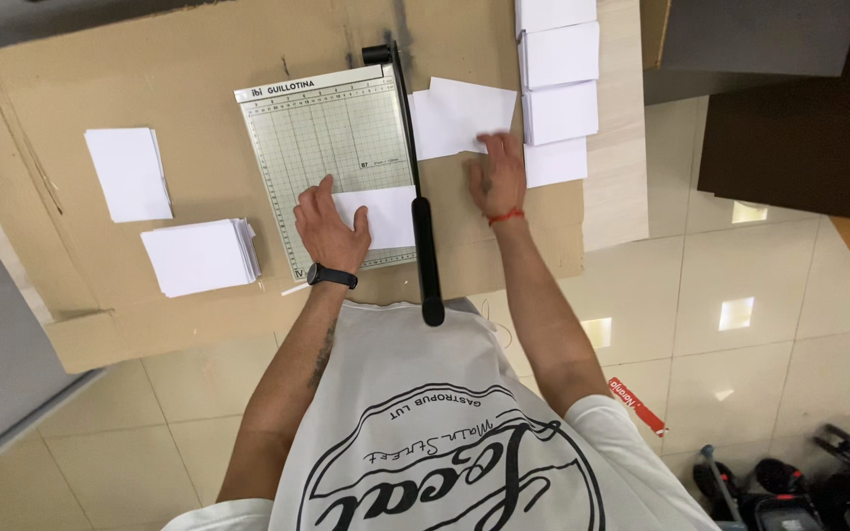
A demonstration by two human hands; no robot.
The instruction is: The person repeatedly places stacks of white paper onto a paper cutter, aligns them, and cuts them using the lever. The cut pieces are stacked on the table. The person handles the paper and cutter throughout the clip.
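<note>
A paper guillotine (322, 128) with a gridded pale base lies on a cardboard-covered table (199, 59), its black blade arm (423, 236) lowered. My left hand (332, 231), a black watch on its wrist, lies flat with fingers spread, pressing a white sheet (386, 216) against the base just left of the blade. My right hand (499, 177), a red band at its wrist, rests on a loose white sheet (455, 113) right of the blade. Its fingertips are slightly blurred.
Two piles of white cut paper (130, 172) (199, 256) lie left of the cutter. A column of several white stacks (561, 110) runs along the table's right side. Glossy floor tiles (740, 315) lie beyond the table edge, with dark gear at the bottom right.
</note>
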